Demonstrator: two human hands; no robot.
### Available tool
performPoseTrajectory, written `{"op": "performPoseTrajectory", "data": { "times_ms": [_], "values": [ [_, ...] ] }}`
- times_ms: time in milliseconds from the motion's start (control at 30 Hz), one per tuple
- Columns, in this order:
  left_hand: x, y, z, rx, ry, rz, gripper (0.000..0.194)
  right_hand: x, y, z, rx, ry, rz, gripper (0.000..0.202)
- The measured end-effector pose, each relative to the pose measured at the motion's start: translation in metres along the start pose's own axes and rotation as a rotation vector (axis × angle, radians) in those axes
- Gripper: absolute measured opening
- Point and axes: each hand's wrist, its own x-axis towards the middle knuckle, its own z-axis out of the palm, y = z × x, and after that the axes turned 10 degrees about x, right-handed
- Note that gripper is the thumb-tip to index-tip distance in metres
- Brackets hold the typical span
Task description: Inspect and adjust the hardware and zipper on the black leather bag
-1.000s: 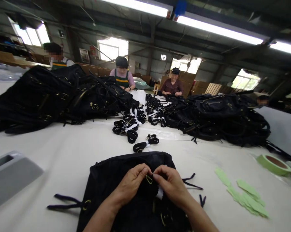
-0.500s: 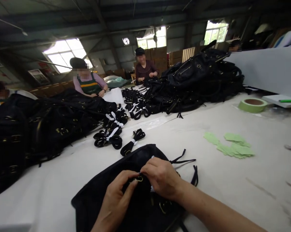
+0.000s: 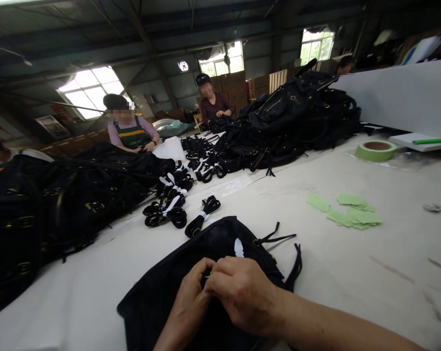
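- Over the black bag (image 3: 158,287), the fingers of your left hand (image 3: 187,297) are drawn in narrow, pinching what looks like a small gold metal bit (image 3: 207,275).
- Your right hand (image 3: 244,292) is curled right against them. Its tips are hidden, so you cannot tell what it holds.
- The metal bit is likely hard, smooth and easy to drop. Pinch it with thumb and first finger.
- The bag lies on the surface (image 3: 323,273) right below your hands. It looks soft and floppy, not too heavy, and not easy to break. Hold its edge or a thick fold, since one thin pinch may let it sag.
- Beside your right hand, a white strip (image 3: 238,247) lies on the bag. It may bend or tear, so don't tug it.
- Black ties (image 3: 279,238) stick out past the bag's far side. They look thin and limp, so don't lift by them.
- Just past the bag, a folded strap bundle (image 3: 195,225) lies near. It should feel light and bendy; grab its middle.
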Motion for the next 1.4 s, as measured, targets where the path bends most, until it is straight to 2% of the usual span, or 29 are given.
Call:
{"op": "performPoseTrajectory", "data": {
  "times_ms": [67, 133, 200, 300, 367, 500, 600, 700, 933, 1100, 1267, 1333, 1400],
  "values": [
    [-0.002, 0.002, 0.000, 0.088, 0.099, -0.006, 0.009, -0.004, 0.002, 0.009, 0.028, 0.021, -0.051, 0.021],
    [-0.002, 0.003, 0.003, 0.164, 0.245, -0.032, 0.011, -0.006, 0.006, 0.015, 0.050, 0.054, -0.090, 0.024],
    [-0.002, 0.003, 0.005, 0.155, 0.371, -0.062, 0.015, -0.006, 0.009, 0.017, 0.102, 0.113, -0.070, 0.023],
    [0.000, -0.004, 0.005, -0.008, 0.461, -0.093, 0.024, -0.003, 0.011, 0.014, 0.228, 0.216, 0.077, 0.017],
    [0.002, -0.009, 0.004, -0.239, 0.492, -0.133, 0.030, -0.001, 0.013, 0.014, 0.272, 0.238, 0.168, 0.012],
    [0.007, -0.012, 0.004, -0.840, 0.465, -0.253, 0.046, -0.002, 0.021, 0.018, 0.241, 0.211, 0.223, 0.007],
    [0.009, -0.006, 0.008, -0.966, 0.465, -0.286, 0.050, -0.002, 0.024, 0.017, 0.225, 0.189, 0.269, 0.007],
    [0.007, -0.004, 0.012, -0.924, 0.469, -0.240, 0.046, -0.002, 0.022, 0.013, 0.272, 0.197, 0.301, 0.008],
    [0.004, -0.018, 0.019, -0.655, 0.476, -0.158, 0.034, -0.002, 0.019, 0.013, 0.245, 0.216, 0.275, 0.010],
    [0.001, -0.014, 0.017, -0.455, 0.458, -0.110, 0.029, -0.002, 0.016, 0.012, 0.255, 0.216, 0.297, 0.008],
    [-0.003, -0.018, 0.007, -0.491, 0.271, -0.028, 0.027, 0.000, 0.013, 0.007, 0.333, 0.248, 0.354, 0.006],
    [-0.004, -0.022, 0.007, -0.505, 0.260, -0.008, 0.024, 0.000, 0.013, 0.006, 0.329, 0.220, 0.343, 0.006],
    [-0.005, -0.025, 0.008, -0.521, 0.300, -0.002, 0.022, 0.001, 0.013, 0.006, 0.282, 0.169, 0.311, 0.008]
  ]
}}
